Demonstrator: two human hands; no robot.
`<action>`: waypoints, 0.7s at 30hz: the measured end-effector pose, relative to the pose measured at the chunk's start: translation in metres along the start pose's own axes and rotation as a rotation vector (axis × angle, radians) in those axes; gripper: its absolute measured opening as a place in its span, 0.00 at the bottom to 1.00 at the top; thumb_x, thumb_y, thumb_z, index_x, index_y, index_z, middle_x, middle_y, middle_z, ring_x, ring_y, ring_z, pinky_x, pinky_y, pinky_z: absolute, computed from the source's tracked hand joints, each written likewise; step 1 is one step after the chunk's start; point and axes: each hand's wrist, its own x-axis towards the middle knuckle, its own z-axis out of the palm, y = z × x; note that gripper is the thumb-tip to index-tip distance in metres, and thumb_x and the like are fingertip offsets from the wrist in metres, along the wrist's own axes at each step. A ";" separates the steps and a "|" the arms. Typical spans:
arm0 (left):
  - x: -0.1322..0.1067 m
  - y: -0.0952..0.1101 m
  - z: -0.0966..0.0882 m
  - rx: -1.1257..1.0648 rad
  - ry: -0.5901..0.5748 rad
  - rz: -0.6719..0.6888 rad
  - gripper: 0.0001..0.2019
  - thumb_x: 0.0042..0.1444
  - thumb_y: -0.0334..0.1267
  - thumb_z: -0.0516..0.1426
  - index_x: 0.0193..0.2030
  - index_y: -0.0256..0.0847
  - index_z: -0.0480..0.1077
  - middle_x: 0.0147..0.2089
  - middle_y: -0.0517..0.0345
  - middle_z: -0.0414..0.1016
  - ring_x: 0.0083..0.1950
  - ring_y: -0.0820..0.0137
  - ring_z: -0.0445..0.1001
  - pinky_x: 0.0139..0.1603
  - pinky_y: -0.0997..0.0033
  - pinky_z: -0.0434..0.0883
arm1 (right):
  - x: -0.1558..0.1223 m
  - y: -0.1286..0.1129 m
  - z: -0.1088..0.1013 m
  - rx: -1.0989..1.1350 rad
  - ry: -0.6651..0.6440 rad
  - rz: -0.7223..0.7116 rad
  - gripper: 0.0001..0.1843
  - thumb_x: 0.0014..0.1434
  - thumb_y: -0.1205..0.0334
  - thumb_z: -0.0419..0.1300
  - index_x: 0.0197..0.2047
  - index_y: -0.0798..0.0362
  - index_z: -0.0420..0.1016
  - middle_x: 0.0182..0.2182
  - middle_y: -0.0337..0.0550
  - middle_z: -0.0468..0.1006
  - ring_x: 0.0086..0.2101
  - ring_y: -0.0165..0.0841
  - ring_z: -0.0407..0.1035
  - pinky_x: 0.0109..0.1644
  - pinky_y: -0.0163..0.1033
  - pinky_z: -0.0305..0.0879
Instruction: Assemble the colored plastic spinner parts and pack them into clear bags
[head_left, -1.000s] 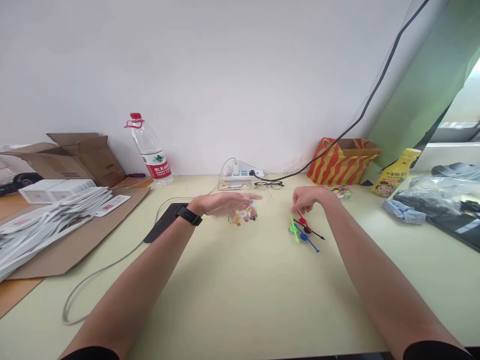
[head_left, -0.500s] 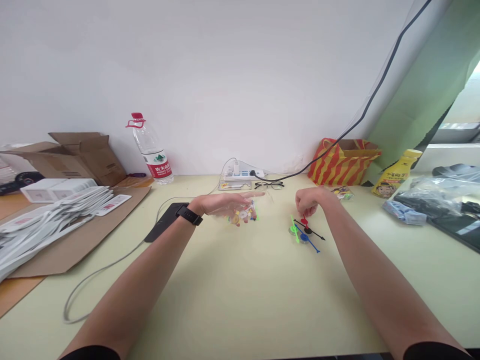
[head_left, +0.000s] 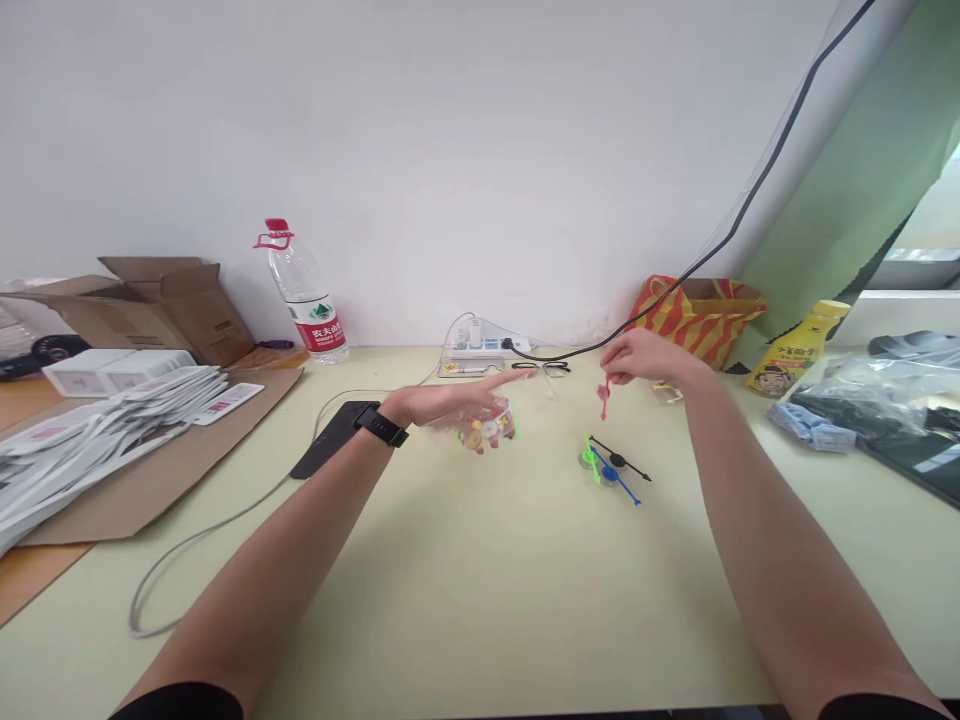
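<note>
Your right hand [head_left: 645,358] has its fingertips pressed together, pinching one end of a red arrow spinner [head_left: 604,393], which hangs below them, held above the table [head_left: 480,580]. Nearer to you than those fingertips, a green arrow spinner [head_left: 590,458], a blue arrow spinner [head_left: 610,474] and a black arrow spinner [head_left: 617,460] lie close together on the tabletop, their pointers crossing or nearly so; you have the red one apart from this group.

Your left hand [head_left: 442,405] holds a clear bag [head_left: 489,430] of small colourful pieces. Its index finger stretches out to the right over the bag, while other fingers curl beneath it; you can't tell exactly how the thumb grips. On that wrist you wear a black watch [head_left: 381,424].

Just beyond your left index fingertip sit the eyeglasses [head_left: 553,369], with a white power strip [head_left: 487,346] farther back against the wall. To the right of your right fingers and behind them stands a red-and-yellow striped bag [head_left: 697,320], and farther right, a yellow bottle [head_left: 795,350].
</note>
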 end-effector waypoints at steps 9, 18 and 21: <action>0.002 0.001 0.004 -0.083 0.084 0.089 0.44 0.69 0.43 0.56 0.80 0.60 0.30 0.50 0.52 0.76 0.48 0.62 0.78 0.45 0.63 0.73 | -0.016 -0.054 0.020 0.515 0.126 -0.305 0.15 0.49 0.56 0.77 0.37 0.54 0.82 0.31 0.48 0.82 0.24 0.28 0.66 0.27 0.37 0.65; 0.006 0.002 0.007 -0.160 0.144 0.148 0.39 0.70 0.41 0.54 0.80 0.57 0.36 0.50 0.47 0.77 0.48 0.58 0.80 0.45 0.59 0.73 | -0.018 -0.075 0.048 0.563 -0.121 -0.307 0.15 0.50 0.56 0.75 0.38 0.52 0.80 0.20 0.37 0.73 0.18 0.22 0.44 0.22 0.37 0.38; 0.009 -0.001 0.004 -0.175 0.120 0.166 0.40 0.70 0.40 0.54 0.80 0.58 0.34 0.52 0.48 0.77 0.48 0.59 0.80 0.44 0.60 0.73 | -0.025 -0.079 0.045 0.512 -0.215 -0.340 0.18 0.53 0.49 0.75 0.40 0.50 0.80 0.23 0.39 0.77 0.18 0.22 0.42 0.22 0.38 0.38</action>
